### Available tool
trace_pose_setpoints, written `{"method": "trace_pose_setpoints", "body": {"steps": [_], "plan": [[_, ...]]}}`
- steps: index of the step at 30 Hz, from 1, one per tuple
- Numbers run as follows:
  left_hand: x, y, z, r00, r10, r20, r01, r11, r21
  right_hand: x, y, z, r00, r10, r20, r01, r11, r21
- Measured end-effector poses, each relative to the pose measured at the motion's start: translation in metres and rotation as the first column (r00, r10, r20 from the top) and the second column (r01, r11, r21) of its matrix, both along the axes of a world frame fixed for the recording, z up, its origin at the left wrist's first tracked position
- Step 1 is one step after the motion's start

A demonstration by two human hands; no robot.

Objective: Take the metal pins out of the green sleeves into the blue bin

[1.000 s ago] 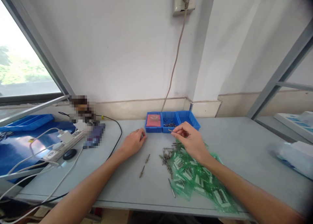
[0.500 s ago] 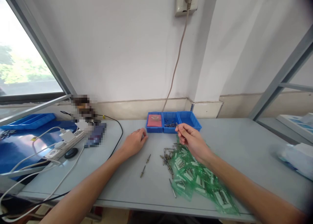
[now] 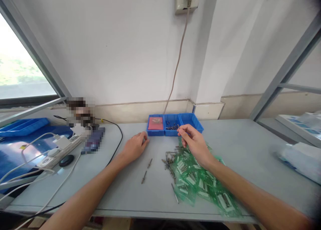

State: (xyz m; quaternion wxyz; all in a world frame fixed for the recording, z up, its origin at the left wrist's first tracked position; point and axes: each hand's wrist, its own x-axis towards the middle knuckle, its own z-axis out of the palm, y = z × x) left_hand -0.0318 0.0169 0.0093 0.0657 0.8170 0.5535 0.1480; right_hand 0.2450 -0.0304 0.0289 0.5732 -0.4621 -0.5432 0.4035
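Note:
My right hand (image 3: 192, 141) is at the front edge of the middle blue bin (image 3: 171, 133). Its thumb and index finger are pinched on a small metal bolt, of which only the tip shows. Several small dark metal pieces lie inside that bin. My left hand (image 3: 134, 145) rests on the table left of the bins, fingers loosely curled, with nothing visible in them. Below my right hand spreads a pile of green plastic bags (image 3: 200, 180) with metal bolts inside. Loose bolts (image 3: 171, 166) lie along the pile's left edge; two bolts (image 3: 143, 177) lie apart.
The left bin holds a red packet (image 3: 155, 123); a third blue bin (image 3: 192, 121) adjoins on the right. At left are a power strip (image 3: 60, 149), cables and a black round object (image 3: 66, 160). A plastic-wrapped bundle (image 3: 301, 161) lies far right.
The view has shifted slightly. My right hand has edged a little toward the middle bin, still pinching the small bolt. My left hand keeps its place on the table.

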Motion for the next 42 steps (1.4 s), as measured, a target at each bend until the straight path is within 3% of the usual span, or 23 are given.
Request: {"method": "trace_pose_setpoints", "body": {"steps": [7, 11, 20, 29, 42], "plan": [[-0.0004, 0.0016, -0.0017, 1.000, -0.004, -0.001, 0.004, 1.000, -0.010, 0.0060, -0.0014, 0.0003, 0.972, -0.174, 0.159, 0.148, 0.976, 0.159], [-0.0014, 0.0036, -0.0048, 1.000, -0.004, -0.003, 0.004, 1.000, -0.003, 0.0062, -0.0020, -0.0010, 0.960, -0.209, 0.188, 0.160, 0.956, 0.247], [-0.0024, 0.0045, -0.0073, 1.000, -0.028, 0.003, 0.028, 1.000, 0.015, 0.0041, 0.0023, -0.0052, 0.976, -0.116, 0.187, 0.081, 0.980, 0.182], [0.0010, -0.0016, 0.0016, 1.000, -0.020, -0.016, 0.020, 1.000, -0.002, 0.0039, 0.0002, -0.0006, 0.993, -0.024, 0.117, 0.016, 0.998, 0.068], [0.0000, -0.0021, 0.0003, 0.999, -0.028, -0.024, 0.028, 1.000, 0.012, 0.0032, 0.0008, -0.0007, 0.998, -0.028, 0.060, 0.025, 0.999, 0.040]]}}
